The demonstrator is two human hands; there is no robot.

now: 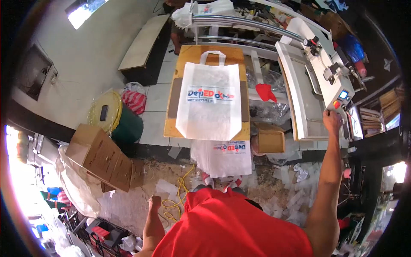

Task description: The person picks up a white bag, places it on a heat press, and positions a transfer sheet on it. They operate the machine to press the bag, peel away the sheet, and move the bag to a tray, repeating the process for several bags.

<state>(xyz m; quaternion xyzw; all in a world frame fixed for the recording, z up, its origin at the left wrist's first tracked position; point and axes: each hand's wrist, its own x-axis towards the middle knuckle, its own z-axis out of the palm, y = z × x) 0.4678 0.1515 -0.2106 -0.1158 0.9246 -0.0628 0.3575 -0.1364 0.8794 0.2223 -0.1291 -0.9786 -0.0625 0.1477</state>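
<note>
A white bag with printed blue and red lettering lies flat on a wooden board, its handle loop toward the far edge. More printed white bags hang below the board's near edge. My right hand is at the near end of the white machine, just below a red button and a small lit screen; its fingers are curled, and what they hold, if anything, is hidden. Down at the left, my left hand hangs beside a yellow cord, its fingers bent in and nothing visible in them.
An open cardboard box and a green bin stand at the left. A smaller box sits right of the board. Metal rails cross behind it. Scraps litter the floor. Another person's leg shows at the back.
</note>
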